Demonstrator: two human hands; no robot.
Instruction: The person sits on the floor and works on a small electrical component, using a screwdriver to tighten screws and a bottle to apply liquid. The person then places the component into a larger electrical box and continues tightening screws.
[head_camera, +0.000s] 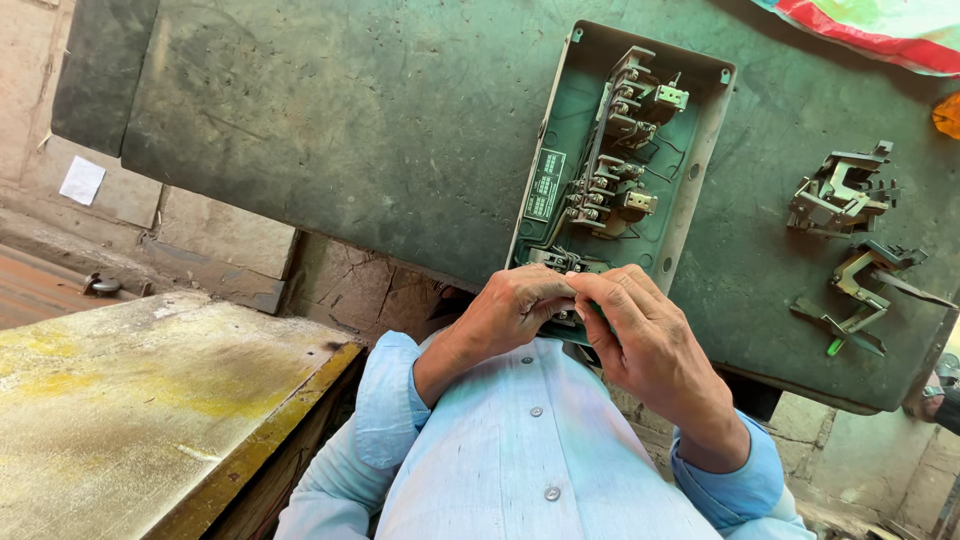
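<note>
An open green metal switch box (690, 190) lies on a dark green worktable (350, 130), its contacts, wires and terminal blocks (612, 150) exposed. My left hand (510, 315) and my right hand (645, 340) meet at the box's near end, fingers pinched together over a small part there. The part itself is hidden between my fingertips. Both light blue sleeves are pushed up at the wrists.
Two loose metal switch mechanisms (840, 195) (860, 290) lie on the table to the right of the box. A worn yellow-stained bench (130, 400) stands at the lower left. A red and green cloth (880, 25) sits at the top right corner.
</note>
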